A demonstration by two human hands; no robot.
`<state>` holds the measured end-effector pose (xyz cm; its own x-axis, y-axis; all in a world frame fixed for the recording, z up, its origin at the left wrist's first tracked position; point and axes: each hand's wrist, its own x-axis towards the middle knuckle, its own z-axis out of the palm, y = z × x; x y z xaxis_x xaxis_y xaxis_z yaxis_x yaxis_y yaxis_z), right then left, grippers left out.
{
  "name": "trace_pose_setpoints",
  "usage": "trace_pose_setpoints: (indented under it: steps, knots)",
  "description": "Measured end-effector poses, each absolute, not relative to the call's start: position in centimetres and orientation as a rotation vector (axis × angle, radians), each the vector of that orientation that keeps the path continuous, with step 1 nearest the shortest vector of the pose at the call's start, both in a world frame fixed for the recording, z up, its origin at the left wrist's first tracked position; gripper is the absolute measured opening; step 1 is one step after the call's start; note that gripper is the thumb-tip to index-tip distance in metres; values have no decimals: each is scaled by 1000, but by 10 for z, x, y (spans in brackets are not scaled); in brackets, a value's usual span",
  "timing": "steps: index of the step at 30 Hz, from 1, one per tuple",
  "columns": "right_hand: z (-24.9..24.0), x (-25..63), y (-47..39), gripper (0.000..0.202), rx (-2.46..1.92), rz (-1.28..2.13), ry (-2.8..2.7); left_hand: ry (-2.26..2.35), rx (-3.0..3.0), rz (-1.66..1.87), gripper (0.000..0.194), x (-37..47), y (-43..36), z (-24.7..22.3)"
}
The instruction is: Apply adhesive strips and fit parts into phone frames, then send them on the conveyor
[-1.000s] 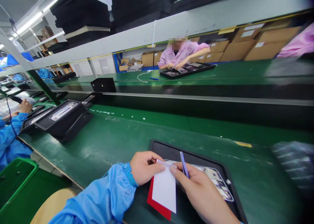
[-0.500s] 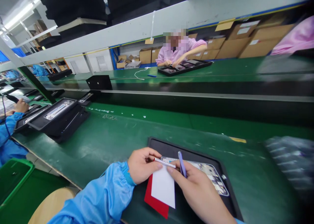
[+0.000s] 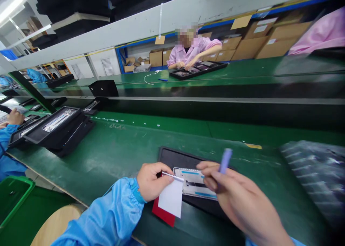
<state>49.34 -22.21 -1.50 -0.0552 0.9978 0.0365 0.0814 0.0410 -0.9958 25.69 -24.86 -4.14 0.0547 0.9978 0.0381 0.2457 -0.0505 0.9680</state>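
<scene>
Here, at the far left, a person in a blue sleeve (image 3: 8, 163) is working beside a stack of black trays (image 3: 36, 134), which stands on the green bench (image 3: 115, 156). Next, the left hand (image 3: 151, 183) is nearly closed; its thumb and fingers pinch the top edge of a white sheet (image 3: 170, 200), and a red sheet (image 3: 163, 213) hangs behind it. To the right of this hand, a flat device part (image 3: 188, 177) lies in a black tray (image 3: 166, 155). The right hand (image 3: 242, 195) is half closed, apart from the sheets, and holds an upright purple tool (image 3: 225, 161). Farther right lies clear plastic wrap (image 3: 309, 170).
</scene>
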Motion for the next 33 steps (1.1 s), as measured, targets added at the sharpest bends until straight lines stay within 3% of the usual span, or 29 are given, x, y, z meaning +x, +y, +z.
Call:
trace_pose_setpoints:
  steps: [7,20,33]
  knots:
    - [-16,502,-247,50,-1127,1190,-1387,1311,1587,1083,12,260,-253,-37]
    - [-15,496,-263,11,-979,965,-1671,1230,1654,1087,18,264,-259,-35]
    - [-18,497,-258,6,-1000,786,-1824,1263,1666,987,16,262,-260,-31]
